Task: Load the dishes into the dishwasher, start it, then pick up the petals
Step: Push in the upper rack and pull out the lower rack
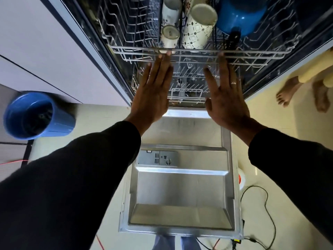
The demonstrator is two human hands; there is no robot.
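Your left hand (pixel 153 92) and right hand (pixel 226 94): fingers straight, tips at the rack (pixel 252 50) front rail. Door (pixel 182 186) lies open below.

Dishwasher (pixel 98 57) open, upper rack loaded.
Steel door (pixel 182 188) folded flat down; upper rack (pixel 137 51) holds white patterned mugs (pixel 196 31) bases up, mid-rack, with a blue pot (pixel 241 15) inverted just right of them; lower rack (pixel 187 82) underneath, contents unclear.
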